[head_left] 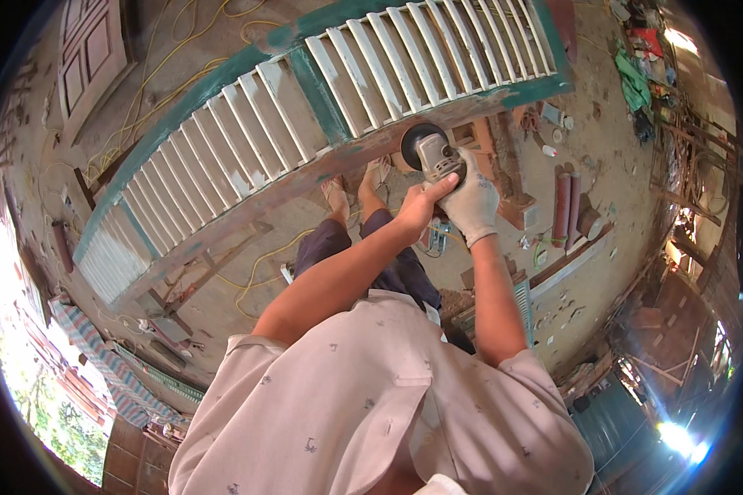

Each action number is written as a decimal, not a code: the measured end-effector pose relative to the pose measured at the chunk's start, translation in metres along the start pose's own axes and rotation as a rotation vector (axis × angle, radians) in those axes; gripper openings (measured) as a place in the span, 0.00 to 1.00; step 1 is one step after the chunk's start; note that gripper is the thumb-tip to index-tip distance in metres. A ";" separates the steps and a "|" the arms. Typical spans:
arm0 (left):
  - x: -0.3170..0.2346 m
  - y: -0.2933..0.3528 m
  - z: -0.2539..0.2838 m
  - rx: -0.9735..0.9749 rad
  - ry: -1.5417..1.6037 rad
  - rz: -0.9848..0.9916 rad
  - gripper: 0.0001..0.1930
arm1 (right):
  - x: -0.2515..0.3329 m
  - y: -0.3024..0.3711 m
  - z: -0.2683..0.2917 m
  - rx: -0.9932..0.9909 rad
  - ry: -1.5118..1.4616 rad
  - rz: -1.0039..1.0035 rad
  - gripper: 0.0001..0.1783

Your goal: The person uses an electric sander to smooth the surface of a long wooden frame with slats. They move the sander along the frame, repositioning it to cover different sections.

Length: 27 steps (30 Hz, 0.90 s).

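An angle grinder point(432, 155) with a dark round disc is held in both my hands. My right hand point(475, 202), in a pale work glove, is closed round its body. My bare left hand point(419, 208) grips the tool's rear end from the left, its thumb lying along the top. The disc is at the near edge of a long louvred shutter point(320, 97); whether it touches the wood I cannot tell. The shutter has white slats in a green frame, and its near rail is worn to a dull reddish brown.
Yellow cord point(260, 268) winds over the floor below the shutter. Brown wooden pieces point(516, 198) and reddish cylinders point(563, 206) lie to the right. A panelled wooden door point(91, 62) is at the far left. My sandalled feet point(335, 194) are under the shutter's near side.
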<state>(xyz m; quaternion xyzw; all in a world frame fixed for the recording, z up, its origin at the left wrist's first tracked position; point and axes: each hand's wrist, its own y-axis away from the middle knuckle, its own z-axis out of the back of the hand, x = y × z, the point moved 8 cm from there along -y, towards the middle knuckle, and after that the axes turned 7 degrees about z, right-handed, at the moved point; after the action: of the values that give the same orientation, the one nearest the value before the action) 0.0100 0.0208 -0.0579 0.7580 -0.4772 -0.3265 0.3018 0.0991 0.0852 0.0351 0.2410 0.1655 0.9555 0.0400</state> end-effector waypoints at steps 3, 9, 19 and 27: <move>0.011 0.009 0.010 -0.024 0.113 -0.020 0.33 | 0.001 0.003 -0.018 0.150 0.073 -0.005 0.43; 0.035 0.060 0.088 -0.082 0.283 -0.187 0.31 | 0.064 0.023 -0.081 0.223 -0.050 0.210 0.44; 0.001 -0.019 0.006 -0.023 -0.006 -0.041 0.35 | -0.014 -0.014 -0.005 0.052 0.065 -0.011 0.39; -0.070 0.044 -0.014 -0.285 -1.875 -0.833 0.41 | -0.134 0.040 0.132 -0.570 -0.083 -0.142 0.44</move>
<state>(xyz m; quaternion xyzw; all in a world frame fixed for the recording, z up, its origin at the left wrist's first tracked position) -0.0250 0.0714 -0.0013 0.2615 -0.1772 -0.9177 -0.2409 0.2800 0.0662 0.0976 0.2469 -0.0948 0.9476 0.1794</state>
